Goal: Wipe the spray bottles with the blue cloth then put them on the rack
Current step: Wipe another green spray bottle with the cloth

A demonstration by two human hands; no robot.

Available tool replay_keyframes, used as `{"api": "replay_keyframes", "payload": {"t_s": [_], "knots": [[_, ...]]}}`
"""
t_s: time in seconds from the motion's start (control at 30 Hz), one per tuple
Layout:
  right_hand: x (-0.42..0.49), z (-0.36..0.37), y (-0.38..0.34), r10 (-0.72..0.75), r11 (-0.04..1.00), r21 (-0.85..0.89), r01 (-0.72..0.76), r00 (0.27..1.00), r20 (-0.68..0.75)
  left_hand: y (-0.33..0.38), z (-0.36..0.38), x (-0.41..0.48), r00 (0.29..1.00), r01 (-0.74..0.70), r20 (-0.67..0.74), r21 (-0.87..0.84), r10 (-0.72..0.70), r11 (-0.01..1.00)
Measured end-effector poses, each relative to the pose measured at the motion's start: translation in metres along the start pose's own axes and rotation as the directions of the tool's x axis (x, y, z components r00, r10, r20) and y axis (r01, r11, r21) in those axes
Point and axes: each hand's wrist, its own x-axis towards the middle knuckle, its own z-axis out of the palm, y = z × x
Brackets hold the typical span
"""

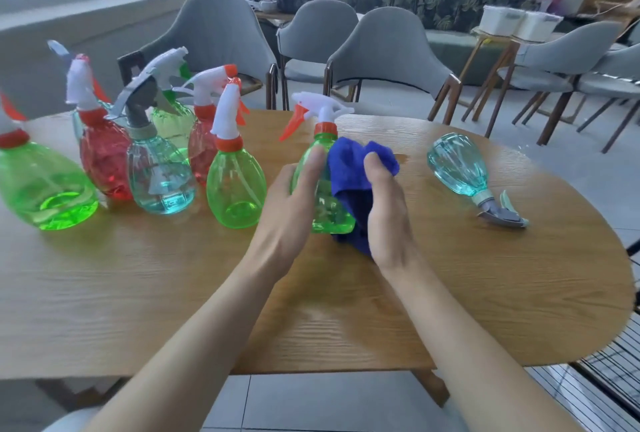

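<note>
A green bottle (323, 185) stands upright near the middle of the table (450, 286). The left hand (294, 209) grips its side; the right hand (386, 203) presses a blue cloth (349, 168) around its other side. More bottles (156, 168) stand left; a teal bottle (457, 164) lies right.
</note>
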Motion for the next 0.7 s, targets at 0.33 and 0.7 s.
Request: {"api": "replay_keyframes", "payload": {"t_s": [0.33, 0.7], "knots": [[-0.001, -0.016, 0.000, -0.264, 0.858, -0.466, 0.217, 0.964, -0.036, 0.002, 0.011, -0.011, 0.997, -0.079, 0.021, 0.217, 0.077, 0.973], [-0.013, -0.007, 0.004, -0.444, 0.574, -0.713, 0.403, 0.885, 0.143, -0.002, 0.000, -0.010, 0.975, -0.168, -0.073, 0.361, 0.208, 0.917]]}}
